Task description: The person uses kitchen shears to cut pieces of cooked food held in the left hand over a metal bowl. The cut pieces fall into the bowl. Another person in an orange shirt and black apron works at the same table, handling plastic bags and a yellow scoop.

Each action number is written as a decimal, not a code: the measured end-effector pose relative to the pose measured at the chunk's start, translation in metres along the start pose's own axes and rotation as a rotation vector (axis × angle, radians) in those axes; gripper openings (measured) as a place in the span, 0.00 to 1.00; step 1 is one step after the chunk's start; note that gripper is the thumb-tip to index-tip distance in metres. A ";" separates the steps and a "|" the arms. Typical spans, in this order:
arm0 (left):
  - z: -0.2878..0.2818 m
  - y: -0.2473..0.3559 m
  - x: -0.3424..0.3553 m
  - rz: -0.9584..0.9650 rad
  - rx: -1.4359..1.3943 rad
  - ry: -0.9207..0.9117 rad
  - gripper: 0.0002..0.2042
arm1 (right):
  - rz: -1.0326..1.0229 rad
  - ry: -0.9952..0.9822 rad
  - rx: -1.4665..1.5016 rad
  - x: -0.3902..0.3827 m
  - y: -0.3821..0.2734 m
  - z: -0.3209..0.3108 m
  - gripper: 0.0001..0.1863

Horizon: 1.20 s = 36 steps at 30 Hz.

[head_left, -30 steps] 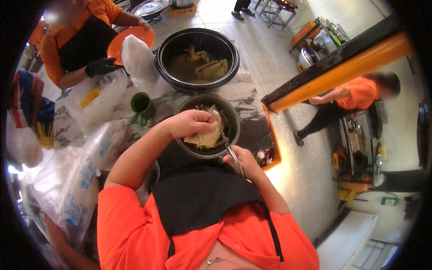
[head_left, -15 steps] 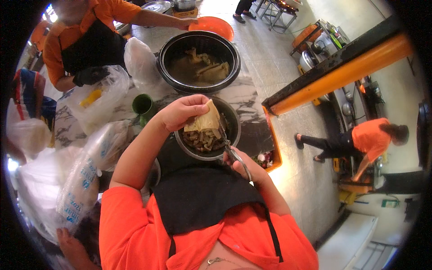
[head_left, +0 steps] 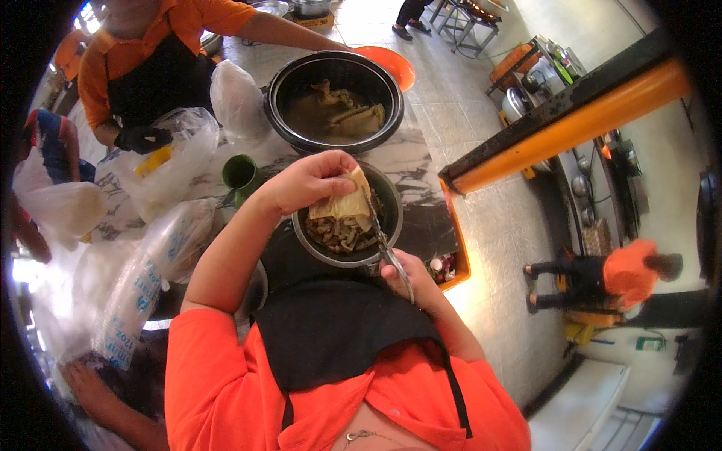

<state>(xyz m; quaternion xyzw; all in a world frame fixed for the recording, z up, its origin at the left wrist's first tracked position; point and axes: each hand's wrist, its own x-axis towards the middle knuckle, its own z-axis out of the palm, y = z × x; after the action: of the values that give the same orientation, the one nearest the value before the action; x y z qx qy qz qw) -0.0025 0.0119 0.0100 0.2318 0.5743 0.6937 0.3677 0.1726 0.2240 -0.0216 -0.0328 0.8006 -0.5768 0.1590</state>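
Observation:
A pale yellowish, soft flat piece of food (head_left: 347,207), its kind hard to tell, hangs from the pinched thumb and fingers of my left hand (head_left: 323,179). My right hand (head_left: 414,275) grips metal scissors (head_left: 385,244), whose blades point away from me and lie along the right edge of that piece. Directly beneath is a metal bowl (head_left: 398,214) holding many small brownish cut strips (head_left: 337,237). Just beyond the bowl stands a large black-rimmed pot (head_left: 273,113) with cloudy liquid and larger pale pieces (head_left: 357,120) in it.
A green cup (head_left: 239,173) stands left of the bowl on the marble-patterned table (head_left: 417,158). Plastic bags (head_left: 239,98) and a sleeve of packaging (head_left: 139,289) crowd the left. Across, a co-worker's arm (head_left: 289,31) reaches toward an orange plate (head_left: 395,66). An orange pole (head_left: 571,128) rises at right.
The scissor blades have shifted slightly up along the piece's edge. The co-worker's orange plate has moved right and down, partly behind the pot. A person at far right has moved nearer the counter.

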 end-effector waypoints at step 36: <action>0.003 -0.009 -0.009 -0.113 0.007 -0.105 0.36 | 0.041 0.038 -0.076 0.011 0.007 0.000 0.27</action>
<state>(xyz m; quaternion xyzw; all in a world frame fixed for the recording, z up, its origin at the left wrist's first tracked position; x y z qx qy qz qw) 0.0074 0.0078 0.0027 0.2364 0.5688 0.6568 0.4351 0.1633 0.2236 -0.0307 -0.0113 0.8253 -0.5431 0.1541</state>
